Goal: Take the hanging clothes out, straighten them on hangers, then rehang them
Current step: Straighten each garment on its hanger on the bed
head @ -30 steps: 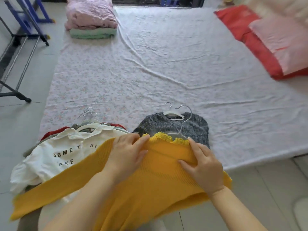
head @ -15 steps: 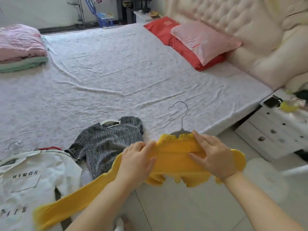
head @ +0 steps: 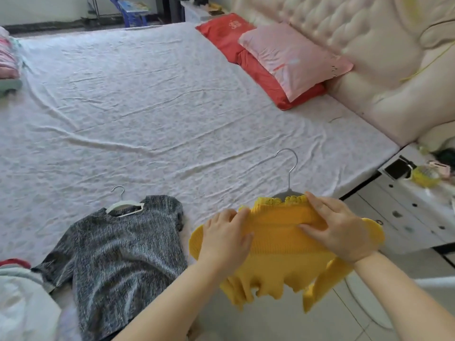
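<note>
1. The left hand [head: 225,238] and right hand [head: 342,230] are each gripping a shoulder of the yellow knit sweater [head: 278,244].
2. The sweater is hanging at five o'clock, over the white-sheeted bed's [head: 172,107] edge.
3. Its silver hanger hook [head: 290,168] is pointing toward twelve o'clock.

I log a mustard-yellow ribbed sweater [head: 278,242], a black-and-white marled grey top [head: 118,254], a white hanger [head: 124,207], a white bed sheet [head: 147,107] with faint pink floral print, a red pillow [head: 221,33], a pink pillow [head: 290,57], a cream headboard [head: 357,33].
</note>
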Demonstrator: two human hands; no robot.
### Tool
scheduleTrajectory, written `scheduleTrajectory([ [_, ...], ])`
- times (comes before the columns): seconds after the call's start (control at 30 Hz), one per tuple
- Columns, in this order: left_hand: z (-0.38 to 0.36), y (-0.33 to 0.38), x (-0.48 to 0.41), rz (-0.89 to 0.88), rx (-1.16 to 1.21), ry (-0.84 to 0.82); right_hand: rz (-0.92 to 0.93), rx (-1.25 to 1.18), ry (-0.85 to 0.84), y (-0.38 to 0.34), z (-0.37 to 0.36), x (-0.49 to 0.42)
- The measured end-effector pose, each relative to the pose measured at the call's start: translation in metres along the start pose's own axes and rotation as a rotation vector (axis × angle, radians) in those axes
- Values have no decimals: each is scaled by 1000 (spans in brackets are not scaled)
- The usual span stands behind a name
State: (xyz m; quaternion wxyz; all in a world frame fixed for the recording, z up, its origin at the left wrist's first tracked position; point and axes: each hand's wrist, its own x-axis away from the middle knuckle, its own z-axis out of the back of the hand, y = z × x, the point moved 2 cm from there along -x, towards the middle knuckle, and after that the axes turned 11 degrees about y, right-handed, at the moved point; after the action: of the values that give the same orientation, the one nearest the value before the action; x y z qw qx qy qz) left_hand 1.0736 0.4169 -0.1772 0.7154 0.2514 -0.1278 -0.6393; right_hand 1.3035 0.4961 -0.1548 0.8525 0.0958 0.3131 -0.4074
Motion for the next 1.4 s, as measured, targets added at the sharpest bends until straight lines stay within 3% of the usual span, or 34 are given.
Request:
scheduleTrajectory([
  [0.4, -43, -69, -141, 178, -91, 105, 96, -189, -68, 69, -162, -123],
  [0.83, -117, -178, -246, 448, -185, 139, 175, -424, -299, 96, -368, -202],
  [0.93, -138, -207, -252, 509, -189, 96, 107, -361, -410, 93, -413, -199],
  [1.03, -164, -234, -247, 630, -196, -10, 30, -177, -643, 86, -458, -182],
  [1.13, -184, -244, -229, 696, -201, -78, -30, -176, -795, 75, -472, -153],
  [1.4, -183, -222, -192, 718, -234, -128, -1, -232, -958, 52, -426, -97],
])
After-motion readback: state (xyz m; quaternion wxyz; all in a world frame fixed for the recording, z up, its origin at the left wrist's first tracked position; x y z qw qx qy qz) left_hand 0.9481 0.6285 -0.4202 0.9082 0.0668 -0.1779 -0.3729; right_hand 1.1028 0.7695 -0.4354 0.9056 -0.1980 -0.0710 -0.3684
